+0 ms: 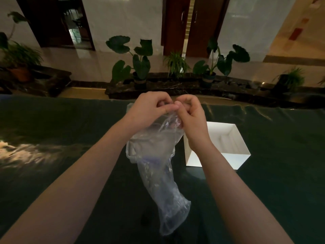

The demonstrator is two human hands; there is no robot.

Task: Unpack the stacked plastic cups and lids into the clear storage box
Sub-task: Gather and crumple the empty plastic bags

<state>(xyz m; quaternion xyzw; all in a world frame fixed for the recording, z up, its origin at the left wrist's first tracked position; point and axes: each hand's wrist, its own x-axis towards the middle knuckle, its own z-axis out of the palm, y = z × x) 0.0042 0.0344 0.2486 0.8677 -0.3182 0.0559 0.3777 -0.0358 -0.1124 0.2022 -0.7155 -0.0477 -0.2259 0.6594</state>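
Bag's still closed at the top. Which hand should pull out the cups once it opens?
Probably the right hand: it pinches the plastic bag at its very mouth, while the left hand wraps more of the neck, so it can hold the bag above the clear storage box.

No readable text, label, brand, number or sign shows on anything in this dim view.
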